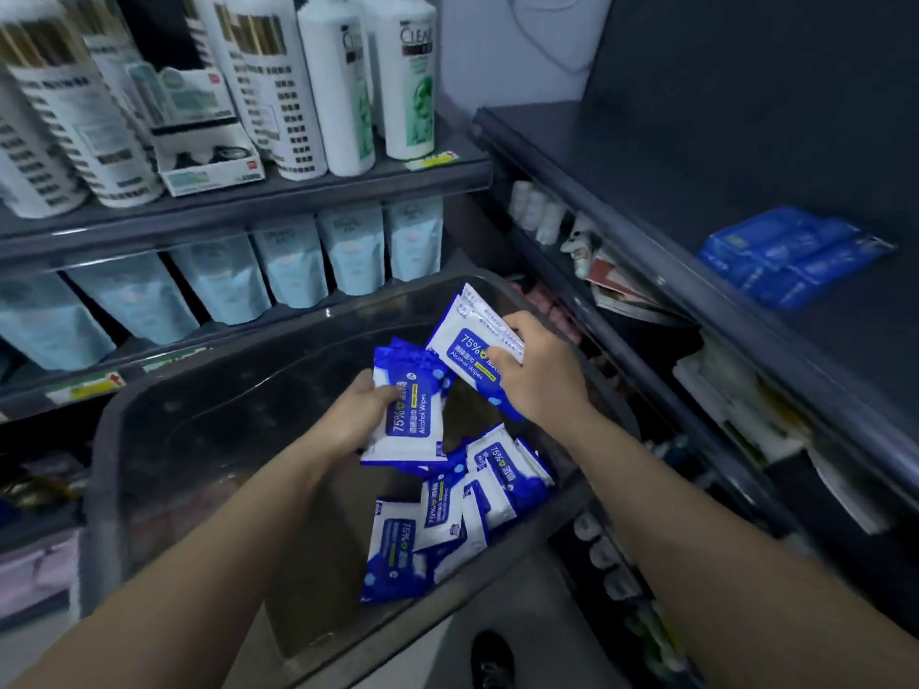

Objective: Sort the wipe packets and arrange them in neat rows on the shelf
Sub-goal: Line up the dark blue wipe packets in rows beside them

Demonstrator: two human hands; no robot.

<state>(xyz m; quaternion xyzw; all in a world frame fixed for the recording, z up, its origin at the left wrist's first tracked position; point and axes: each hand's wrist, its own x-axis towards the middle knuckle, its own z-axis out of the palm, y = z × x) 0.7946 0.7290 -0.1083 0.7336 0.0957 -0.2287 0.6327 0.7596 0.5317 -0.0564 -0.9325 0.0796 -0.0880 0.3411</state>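
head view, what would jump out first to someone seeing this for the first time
Two bare hands over a dark bin in the middle: the left hand and the right hand each hold blue and white alcohol wipe packets. More packets lie in a loose pile in the bin below them. On the dark shelf at right, a few blue packets already lie, and white shampoo bottles line the upper left shelf.

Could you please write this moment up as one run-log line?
stage: picking from bin | left hand: holds wipe packets | right hand: holds wipe packets | shelf: few blue packets placed | loose packets in bin
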